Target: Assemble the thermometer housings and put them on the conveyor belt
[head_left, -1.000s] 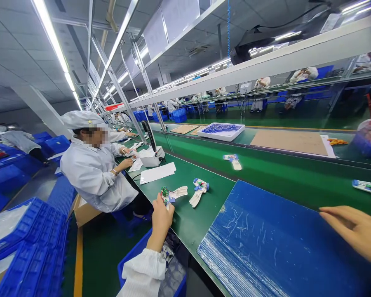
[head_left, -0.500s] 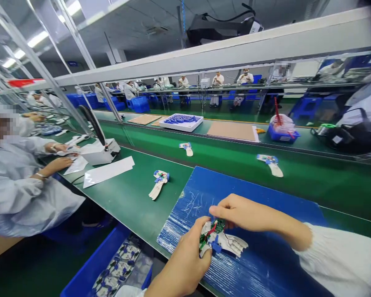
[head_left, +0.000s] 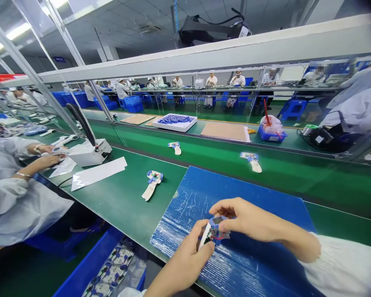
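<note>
In the head view, the left hand has its grip closed around a handheld unit, the thumb and fingers pinching its white shell from the left. The right hand also has its grip on this unit, thumb on the near side and fingers on the far side of the blue-rimmed part with a grey window. Red wires and a bit of green circuit board show between the two hands. The unit is held above a blue board, which lies on the right part of the green bench and is scratched toward its left side.

To the left of the board, apart from it, a second unit lies on the bench. Two more, a third unit and a fourth unit, lie on the glossy green strip beyond. Farther off are a white tray of small blue parts, a brown sheet and a blue basket. At the left, a co-worker's hands are beside a white box. Near left, below the bench, a blue crate contains more units.
</note>
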Demonstrator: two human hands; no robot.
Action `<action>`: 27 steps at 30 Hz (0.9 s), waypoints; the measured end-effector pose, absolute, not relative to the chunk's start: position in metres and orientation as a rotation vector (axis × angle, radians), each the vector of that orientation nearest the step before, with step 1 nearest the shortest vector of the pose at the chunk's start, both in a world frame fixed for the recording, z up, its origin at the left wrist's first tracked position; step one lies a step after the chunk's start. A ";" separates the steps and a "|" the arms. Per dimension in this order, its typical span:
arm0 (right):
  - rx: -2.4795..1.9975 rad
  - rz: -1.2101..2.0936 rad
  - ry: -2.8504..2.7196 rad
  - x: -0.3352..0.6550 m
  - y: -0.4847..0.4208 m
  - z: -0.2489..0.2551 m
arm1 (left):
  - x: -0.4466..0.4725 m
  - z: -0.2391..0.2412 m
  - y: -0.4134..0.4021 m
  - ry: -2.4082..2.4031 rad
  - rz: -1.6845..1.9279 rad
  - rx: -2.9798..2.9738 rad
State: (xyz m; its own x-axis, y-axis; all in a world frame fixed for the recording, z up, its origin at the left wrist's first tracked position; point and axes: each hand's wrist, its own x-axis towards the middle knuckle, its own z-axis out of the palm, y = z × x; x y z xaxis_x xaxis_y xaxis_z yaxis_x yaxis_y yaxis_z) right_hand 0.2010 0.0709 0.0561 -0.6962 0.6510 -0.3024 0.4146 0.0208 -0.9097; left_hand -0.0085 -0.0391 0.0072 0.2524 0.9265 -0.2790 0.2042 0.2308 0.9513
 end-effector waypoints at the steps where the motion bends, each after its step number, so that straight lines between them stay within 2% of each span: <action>1: -1.122 1.717 -2.077 0.202 0.067 0.055 | -0.008 0.004 -0.039 1.173 0.731 1.196; 7: -1.173 1.634 -1.969 0.207 0.040 0.051 | 0.001 -0.010 -0.035 0.910 0.765 1.059; 14: -1.162 1.314 -1.918 0.212 0.015 0.028 | 0.019 -0.013 -0.038 1.124 1.024 1.120; 18: -1.237 1.214 -2.009 0.216 0.008 0.023 | 0.017 -0.014 -0.042 1.233 1.059 1.384; 22: -1.088 1.061 -2.157 0.220 0.005 0.024 | 0.013 -0.013 -0.043 1.249 1.095 1.659; 27: -0.892 0.721 -2.258 0.223 0.001 0.013 | 0.015 -0.010 -0.045 1.278 1.092 1.718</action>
